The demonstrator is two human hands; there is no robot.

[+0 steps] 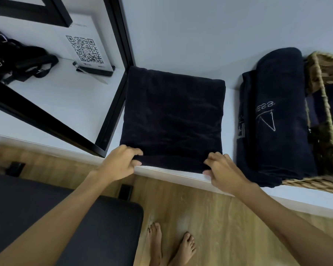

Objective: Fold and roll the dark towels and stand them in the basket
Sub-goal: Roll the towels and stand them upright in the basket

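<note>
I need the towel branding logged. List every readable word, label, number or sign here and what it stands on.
"ESS", upside down, cut off by a fold: pale stitching above a triangle outline on the rolled dark towel.
QR code: on the white stand-up sign; its small print is too blurred to read.
Folded towel gripped by both hands: no text.

The towel being pinched at its near edge by both hands is showing plain dark navy. Right of the grip, the stacked towels are showing the same navy with pale stitched lettering, beside a tan woven basket. The counter is looking pale grey-white, its frame black, and the floor light wood-grained.
</note>
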